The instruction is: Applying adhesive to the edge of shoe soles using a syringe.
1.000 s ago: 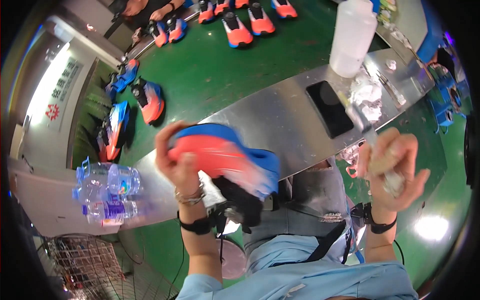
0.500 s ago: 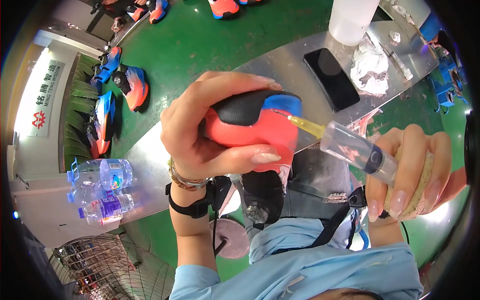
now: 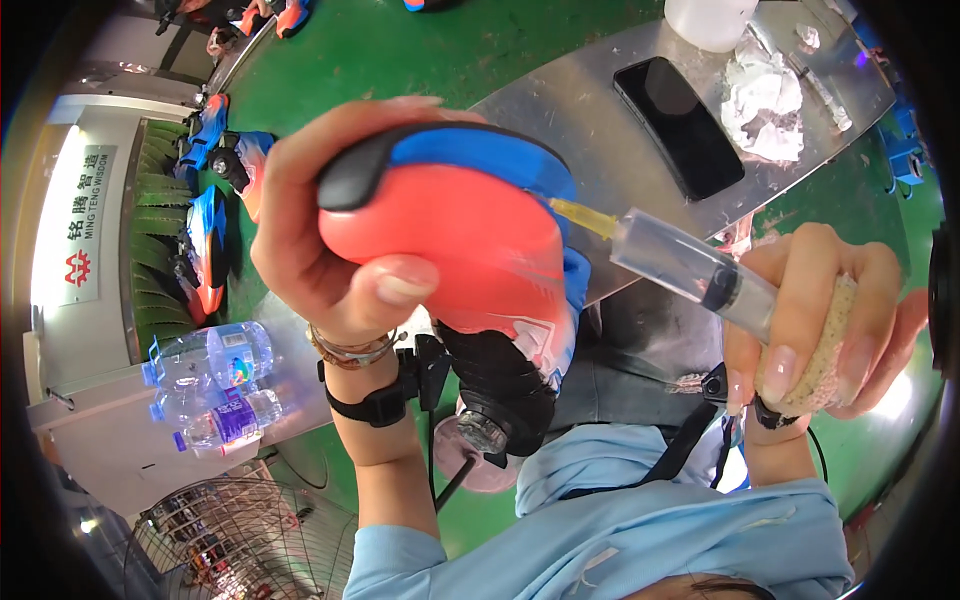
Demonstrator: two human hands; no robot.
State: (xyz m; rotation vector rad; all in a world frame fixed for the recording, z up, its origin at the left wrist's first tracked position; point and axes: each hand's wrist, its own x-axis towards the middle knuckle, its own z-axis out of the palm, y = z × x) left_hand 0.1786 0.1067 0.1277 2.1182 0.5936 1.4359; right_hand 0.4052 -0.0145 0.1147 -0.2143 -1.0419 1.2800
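My left hand (image 3: pixel 310 220) is closed around a coral-red, blue and black shoe (image 3: pixel 450 230), lifted in front of me with its rounded end turned up. Its dark opening, with a clear crumpled piece in it, points toward my body. Between the fingers of my right hand (image 3: pixel 810 265) is a clear syringe (image 3: pixel 655 250) with a black plunger seal. The syringe's yellow tip (image 3: pixel 590 217) meets the shoe at the border of the blue band and the red upper. A speckled beige sponge-like pad (image 3: pixel 825 350) is tucked in the same hand.
A black phone (image 3: pixel 680 125), crumpled white paper (image 3: pixel 765 105) and a white container (image 3: pixel 708 22) rest on the metal bench (image 3: pixel 560 90). Water bottles (image 3: pixel 215 380) stand at left. More shoes (image 3: pixel 207 245) lie on the green surface. A wire-caged fan (image 3: pixel 245 540) is lower left.
My left hand has moved left and turned the shoe, so more blue band and red upper show. The syringe has shifted slightly left and up, its tip still at the shoe.
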